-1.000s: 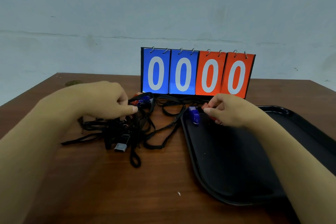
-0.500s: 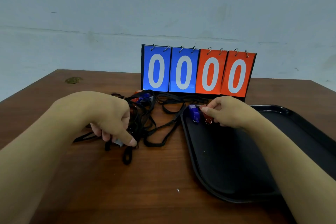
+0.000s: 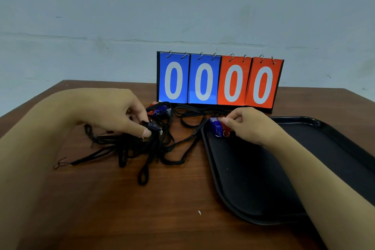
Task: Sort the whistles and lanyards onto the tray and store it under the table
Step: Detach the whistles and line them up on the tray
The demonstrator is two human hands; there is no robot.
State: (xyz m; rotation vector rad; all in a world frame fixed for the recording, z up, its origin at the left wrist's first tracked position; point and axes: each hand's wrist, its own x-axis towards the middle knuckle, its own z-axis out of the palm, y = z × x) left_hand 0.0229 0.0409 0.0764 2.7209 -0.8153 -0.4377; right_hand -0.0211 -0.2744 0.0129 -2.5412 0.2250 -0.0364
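Note:
A tangle of black lanyards point(image 3: 146, 148) lies on the brown table, with red and blue whistles point(image 3: 157, 110) at its far side. My left hand point(image 3: 123, 113) sits over the tangle and pinches a dark whistle point(image 3: 152, 127) with its lanyard between thumb and fingers. A black tray point(image 3: 253, 168) lies to the right. At its far left corner a blue whistle point(image 3: 216, 127) rests beside a red whistle point(image 3: 225, 128) with a metal ring. My right hand point(image 3: 249, 126) pinches the red whistle there.
A flip scoreboard point(image 3: 218, 81) showing 0000 in blue and orange stands at the back of the table, just behind the lanyards and the tray. The table's front half is bare wood point(image 3: 121, 209). A pale wall rises behind.
My left hand has lifted from the near side of the tangle and moved back toward the whistles, now pinching a dark whistle. My right hand stays at the tray corner with the red whistle.

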